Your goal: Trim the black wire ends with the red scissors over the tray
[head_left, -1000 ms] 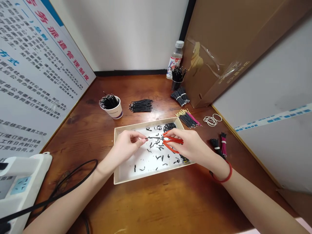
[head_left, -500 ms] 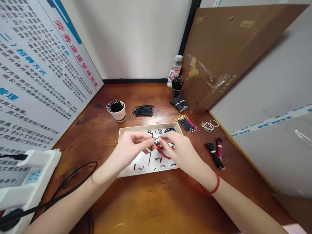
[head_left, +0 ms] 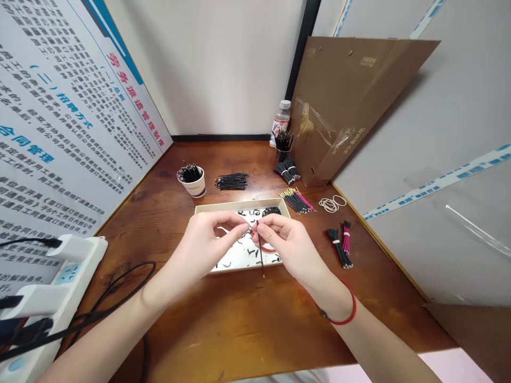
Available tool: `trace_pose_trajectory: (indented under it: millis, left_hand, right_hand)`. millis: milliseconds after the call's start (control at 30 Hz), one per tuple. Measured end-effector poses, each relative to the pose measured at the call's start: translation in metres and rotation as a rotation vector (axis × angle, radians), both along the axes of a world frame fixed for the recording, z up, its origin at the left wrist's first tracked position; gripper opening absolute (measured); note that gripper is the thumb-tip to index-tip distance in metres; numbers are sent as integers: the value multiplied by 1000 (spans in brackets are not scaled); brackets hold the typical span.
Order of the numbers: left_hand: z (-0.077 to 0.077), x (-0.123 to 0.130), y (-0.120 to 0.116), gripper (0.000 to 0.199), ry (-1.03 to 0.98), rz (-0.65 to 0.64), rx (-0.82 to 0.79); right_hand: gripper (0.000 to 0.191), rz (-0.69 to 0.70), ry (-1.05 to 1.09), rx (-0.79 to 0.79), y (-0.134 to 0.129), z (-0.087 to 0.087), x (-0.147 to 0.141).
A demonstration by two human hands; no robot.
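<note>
Both of my hands meet over a shallow cardboard box [head_left: 239, 206] with a white bottom. My right hand [head_left: 288, 242] pinches a thin black wire [head_left: 261, 252], which hangs down past the box's front rim. Close beside it, my left hand [head_left: 215, 239] is closed with thumb and forefinger pressed together; a small piece at the fingertips is too small to make out. Short black scraps [head_left: 227, 264] lie scattered in the box. Part of a red curved thing [head_left: 268, 248] shows behind the right fingers, the rest hidden.
Behind the box are a paper cup [head_left: 195, 186] of black wires and a wire pile [head_left: 231, 181]. To the right lie black-and-pink wires [head_left: 297, 201], rubber bands [head_left: 332, 204] and tied bundles [head_left: 340, 248]. A bottle [head_left: 281, 122] and brown carton [head_left: 339, 106] stand behind. A power strip [head_left: 75, 298] is left.
The long black wire hung by my left fingers before; now it hangs from my right fingers. The camera view has shifted slightly, and the hands remain together over the box.
</note>
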State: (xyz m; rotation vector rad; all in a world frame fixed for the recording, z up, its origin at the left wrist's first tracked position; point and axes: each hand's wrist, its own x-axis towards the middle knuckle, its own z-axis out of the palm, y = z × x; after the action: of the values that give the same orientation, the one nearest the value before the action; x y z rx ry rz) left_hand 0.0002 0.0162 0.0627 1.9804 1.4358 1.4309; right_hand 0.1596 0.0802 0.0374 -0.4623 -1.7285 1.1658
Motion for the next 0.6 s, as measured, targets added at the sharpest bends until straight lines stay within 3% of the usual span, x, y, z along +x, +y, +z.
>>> trace_pose_trajectory:
  millis: [200, 600]
  left_hand:
    - [3, 5, -3, 15, -55, -54, 75]
    - [2, 9, -4, 10, -68, -18, 145]
  right_hand:
    - [24, 84, 29, -24, -7, 2, 4]
    - [12, 7, 67, 37, -14, 3, 7]
